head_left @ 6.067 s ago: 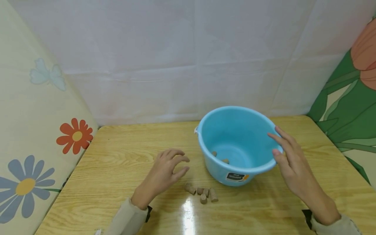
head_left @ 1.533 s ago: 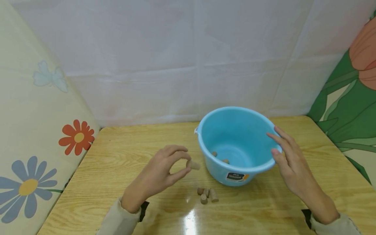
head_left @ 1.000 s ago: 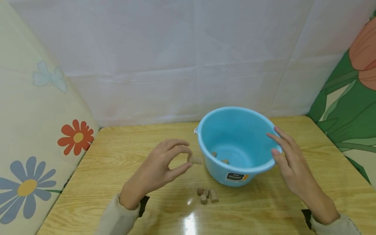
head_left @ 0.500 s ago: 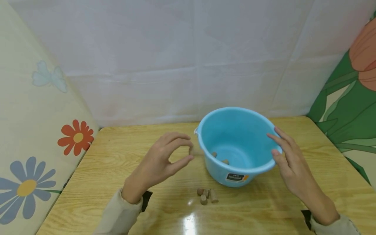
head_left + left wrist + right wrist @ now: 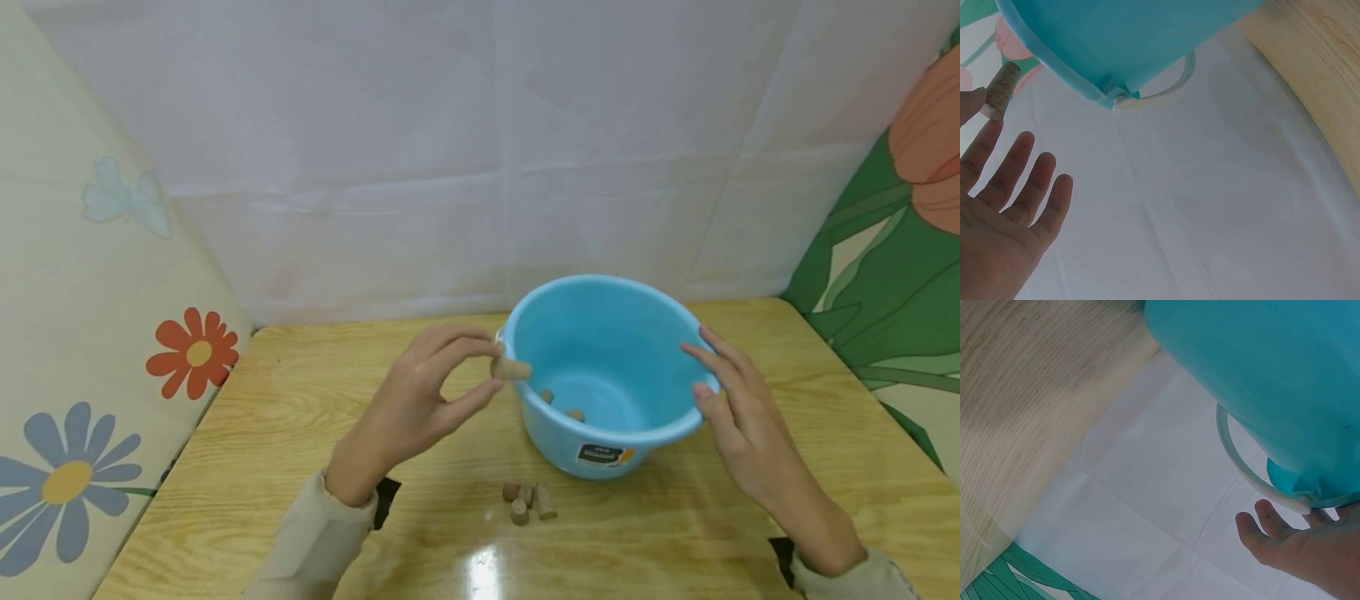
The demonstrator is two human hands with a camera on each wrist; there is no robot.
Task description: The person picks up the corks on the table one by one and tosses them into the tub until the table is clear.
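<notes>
In the head view my left hand (image 5: 412, 396) pinches a cork (image 5: 512, 369) between thumb and index finger, held at the left rim of a light blue bucket (image 5: 600, 462). The left wrist view shows that cork (image 5: 1002, 91) at the fingertips, with the other fingers spread and the bucket (image 5: 1135, 37) beyond. My right hand (image 5: 753, 425) touches the bucket's right rim with fairly straight fingers. In the right wrist view part of the right hand (image 5: 1304, 550) lies beside the rim and the pale bucket handle (image 5: 1241, 464). Two corks (image 5: 575, 414) are visible inside the bucket.
Several loose corks (image 5: 544, 502) lie in a small cluster on the wood-grain table (image 5: 300, 400), just in front of the bucket. A white cloth (image 5: 375, 167) hangs behind the table. Printed flower panels (image 5: 67, 483) stand at both sides.
My left hand reached empty towards the corks, picked one up, and lifted it up and rightward to the bucket's rim. The table cluster has fewer corks. My right hand stays at the rim.
</notes>
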